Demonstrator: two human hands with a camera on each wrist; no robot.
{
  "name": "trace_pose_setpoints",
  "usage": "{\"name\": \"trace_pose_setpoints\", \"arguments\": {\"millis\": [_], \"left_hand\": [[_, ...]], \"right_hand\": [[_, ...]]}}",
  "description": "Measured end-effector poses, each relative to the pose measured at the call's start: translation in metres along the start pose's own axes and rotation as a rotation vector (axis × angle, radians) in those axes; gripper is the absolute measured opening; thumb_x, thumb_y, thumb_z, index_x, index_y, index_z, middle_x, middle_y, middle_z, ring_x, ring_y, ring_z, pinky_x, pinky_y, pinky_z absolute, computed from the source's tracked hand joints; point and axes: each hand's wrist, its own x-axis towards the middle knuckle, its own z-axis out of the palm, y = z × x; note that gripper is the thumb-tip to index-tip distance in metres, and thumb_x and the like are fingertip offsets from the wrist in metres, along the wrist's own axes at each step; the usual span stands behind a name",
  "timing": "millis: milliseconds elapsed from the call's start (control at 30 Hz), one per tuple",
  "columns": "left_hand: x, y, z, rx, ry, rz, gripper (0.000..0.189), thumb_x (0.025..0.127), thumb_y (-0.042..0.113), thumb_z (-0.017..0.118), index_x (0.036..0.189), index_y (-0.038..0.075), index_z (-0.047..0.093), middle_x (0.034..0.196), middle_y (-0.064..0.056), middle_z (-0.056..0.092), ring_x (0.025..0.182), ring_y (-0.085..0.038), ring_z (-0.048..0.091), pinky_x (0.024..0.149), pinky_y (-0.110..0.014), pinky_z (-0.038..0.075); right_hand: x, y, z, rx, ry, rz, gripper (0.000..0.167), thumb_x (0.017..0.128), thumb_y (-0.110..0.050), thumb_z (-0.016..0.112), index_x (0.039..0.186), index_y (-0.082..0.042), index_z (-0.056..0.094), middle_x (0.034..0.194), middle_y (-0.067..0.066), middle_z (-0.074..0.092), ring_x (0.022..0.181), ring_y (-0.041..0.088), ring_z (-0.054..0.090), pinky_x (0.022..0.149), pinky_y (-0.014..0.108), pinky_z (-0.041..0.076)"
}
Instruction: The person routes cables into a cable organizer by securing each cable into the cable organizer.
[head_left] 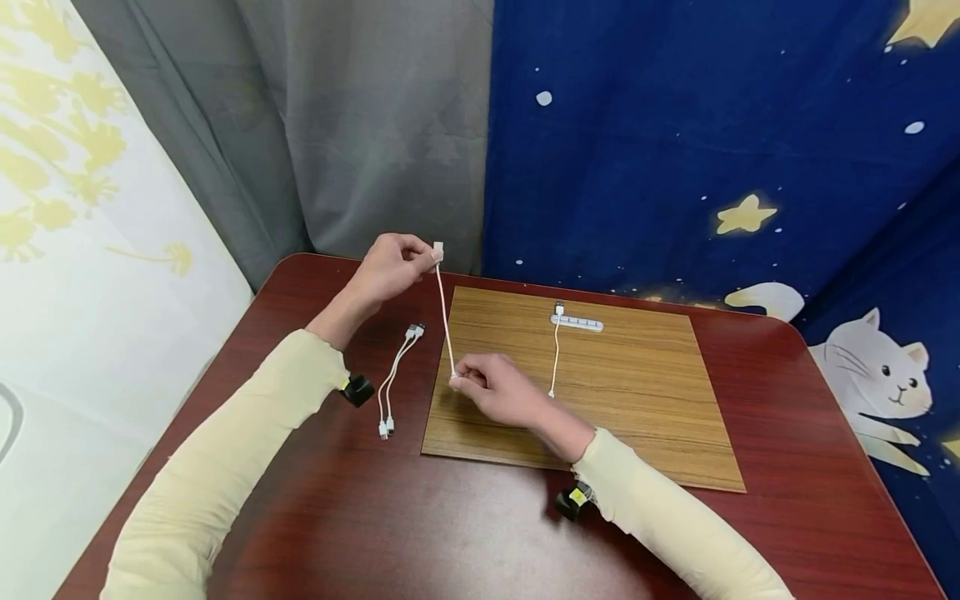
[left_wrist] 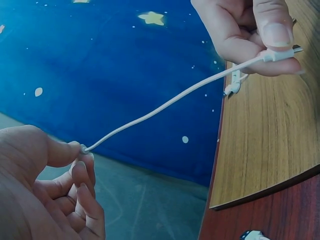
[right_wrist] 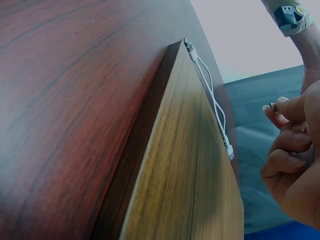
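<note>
A short white USB cable [head_left: 446, 325] is stretched between two hands above the left edge of the wood-grain board [head_left: 637, 400]. The left hand [head_left: 393, 267] pinches its larger plug [head_left: 438, 249] between thumb and fingers, higher and farther back. Lower down, the right hand [head_left: 498, 387] pinches the small plug at the other end; in the left wrist view this plug [left_wrist: 280, 55] lies between thumb and forefinger, its metal tip sticking out. The right wrist view shows the metal tip [right_wrist: 273, 107] too, with the other fingers of that hand curled in.
On the board's back part lies a pale cable-clip strip [head_left: 581, 324], a second white cable [head_left: 556, 358] running from its left end. More white cables [head_left: 396, 367] lie on the red-brown table [head_left: 330, 475] left of the board. Curtains [head_left: 390, 125] hang behind the table.
</note>
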Motion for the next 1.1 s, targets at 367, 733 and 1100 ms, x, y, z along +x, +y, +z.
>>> {"name": "trace_pose_setpoints", "arguments": {"millis": [367, 733, 1100], "left_hand": [[0.005, 0.001, 0.014, -0.028, -0.056, 0.002, 0.027, 0.104, 0.022, 0.062, 0.107, -0.004, 0.07, 0.101, -0.018, 0.067, 0.092, -0.032, 0.061, 0.082, -0.04, 0.049], [0.015, 0.008, 0.039, -0.033, -0.086, 0.008, 0.024, 0.104, 0.022, 0.062, 0.104, 0.0, 0.071, 0.099, -0.016, 0.068, 0.091, -0.028, 0.06, 0.082, -0.037, 0.049], [0.021, 0.009, 0.055, -0.05, -0.1, 0.008, 0.025, 0.103, 0.022, 0.063, 0.104, -0.001, 0.072, 0.095, -0.012, 0.068, 0.091, -0.028, 0.06, 0.082, -0.036, 0.048]], "right_hand": [[-0.012, 0.004, -0.007, -0.046, 0.0, 0.026, 0.012, 0.101, -0.013, 0.065, 0.09, -0.008, 0.068, 0.062, -0.009, 0.041, 0.056, 0.004, 0.038, 0.055, 0.027, 0.034], [-0.024, 0.004, -0.013, -0.04, 0.005, 0.038, 0.016, 0.1, -0.013, 0.066, 0.085, -0.012, 0.062, 0.061, -0.009, 0.042, 0.053, 0.004, 0.038, 0.052, 0.026, 0.033], [-0.033, 0.006, -0.018, -0.02, 0.009, 0.031, 0.015, 0.101, -0.012, 0.064, 0.087, -0.012, 0.059, 0.067, -0.009, 0.051, 0.057, 0.005, 0.043, 0.054, 0.026, 0.037]]}}
